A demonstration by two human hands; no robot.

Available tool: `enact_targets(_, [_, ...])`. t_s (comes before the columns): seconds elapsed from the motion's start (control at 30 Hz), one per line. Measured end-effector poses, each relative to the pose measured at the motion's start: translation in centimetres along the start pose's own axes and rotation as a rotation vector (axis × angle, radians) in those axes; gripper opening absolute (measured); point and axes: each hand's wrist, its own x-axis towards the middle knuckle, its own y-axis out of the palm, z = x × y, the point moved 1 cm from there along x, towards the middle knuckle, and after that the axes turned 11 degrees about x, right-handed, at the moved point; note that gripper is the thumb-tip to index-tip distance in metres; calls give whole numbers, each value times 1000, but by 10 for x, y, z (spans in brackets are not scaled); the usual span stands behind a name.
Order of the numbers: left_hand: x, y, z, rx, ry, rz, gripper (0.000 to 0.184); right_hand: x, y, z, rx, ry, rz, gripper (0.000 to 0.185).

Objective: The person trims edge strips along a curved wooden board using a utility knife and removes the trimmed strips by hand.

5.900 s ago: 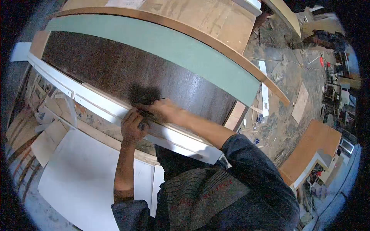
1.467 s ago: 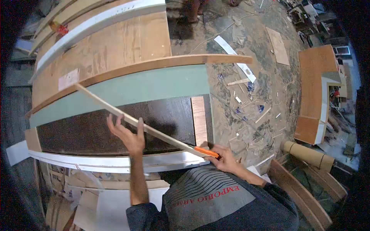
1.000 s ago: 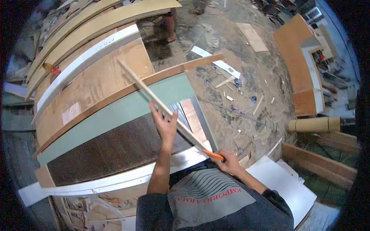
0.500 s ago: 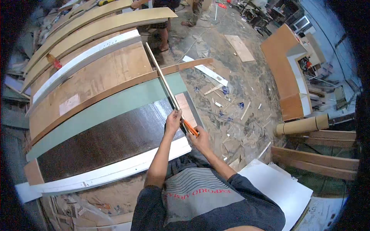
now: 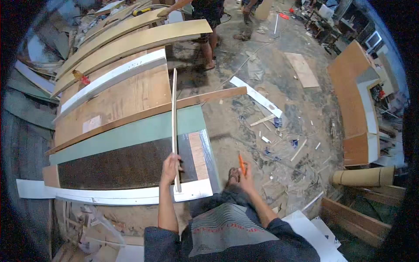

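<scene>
My left hand (image 5: 170, 169) is closed round a long thin wooden strip (image 5: 174, 113) near its lower end. The strip stretches away from me over a dark brown panel (image 5: 118, 165), a green band (image 5: 131, 131) and a curved brown wooden strip (image 5: 214, 94). Its lower end is above the white edge piece (image 5: 139, 195). To the right, apart from the strip, my right hand (image 5: 247, 175) grips an orange tool (image 5: 241, 163), which points upward. A pale wood piece (image 5: 198, 156) lies at the right end of the dark panel.
Beyond the panel lie a white curved piece (image 5: 115, 80) and yellow curved boards (image 5: 135, 43). Two people (image 5: 208, 32) stand at the back. Scraps and a white strip (image 5: 257, 97) litter the floor at right, near a brown cabinet (image 5: 351, 105) and a cardboard roll (image 5: 363, 177).
My right hand has moved right with the orange tool, away from the wooden strip. My left hand has shifted left and down with the strip, now more upright in view. The view has shifted.
</scene>
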Motion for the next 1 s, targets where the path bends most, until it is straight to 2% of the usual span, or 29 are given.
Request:
enact_targets(0.07, [-32, -5, -22, 110, -60, -50, 43, 30, -36, -46, 3, 89, 105, 32])
enact_targets(0.1, [-48, -2, -35, 104, -65, -72, 43, 50, -44, -56, 2, 83, 127, 32])
enact_targets(0.17, [-80, 5, -53, 187, -74, -206, 43, 87, -50, -65, -204, -12, 172, 30])
enact_targets(0.2, [-93, 8, -48, 180, -78, -237, 43, 104, -41, -21, -180, 33, 189, 30])
enact_targets(0.27, [-122, 8, -32, 333, -142, -298, 42, 146, -17, 0, -175, -21, 265, 31])
enact_targets(0.37, [-147, 22, -30, 188, -105, -493, 43, 203, 33, 9, -190, -158, 289, 33])
enact_targets(0.43, [-156, 23, 4, 178, -175, -486, 46, 242, 68, 24, -285, -182, 442, 60])
enact_targets(0.47, [-151, 21, 1, 173, -166, -524, 46, 263, 89, 35, -276, -213, 466, 60])
enact_targets(0.53, [-156, 38, -11, -146, -91, -568, 52, 295, 118, 57, -439, -603, 353, 67])
enact_targets(0.67, [-142, 66, -28, -108, -167, -857, 53, 353, 175, 87, -518, -627, 530, 58])
enact_targets(0.77, [-95, 113, 79, -143, -218, -1049, 51, 376, 224, 96, -626, -751, 745, 60])
enact_targets(0.8, [-87, 94, 0, -150, -344, -1057, 48, 380, 238, 95, -684, -818, 797, 57])
enact_targets(0.83, [-73, 98, 2, -163, -349, -1103, 48, 386, 249, 93, -745, -890, 846, 55])
enact_targets(0.9, [-38, 107, 13, 187, -397, -1347, 44, 357, 272, 118, -718, -769, 960, 41])
enact_targets(0.93, [-30, 107, 17, 231, -485, -1352, 41, 356, 288, 85, -548, -832, 1032, 37])
enact_targets(0.97, [-20, 111, 8, 476, -542, -1430, 42, 353, 302, 52, -372, -875, 1098, 34])
enact_targets(1.0, [-10, 111, -3, 285, -577, -1470, 44, 340, 306, 58, -339, -795, 1229, 35])
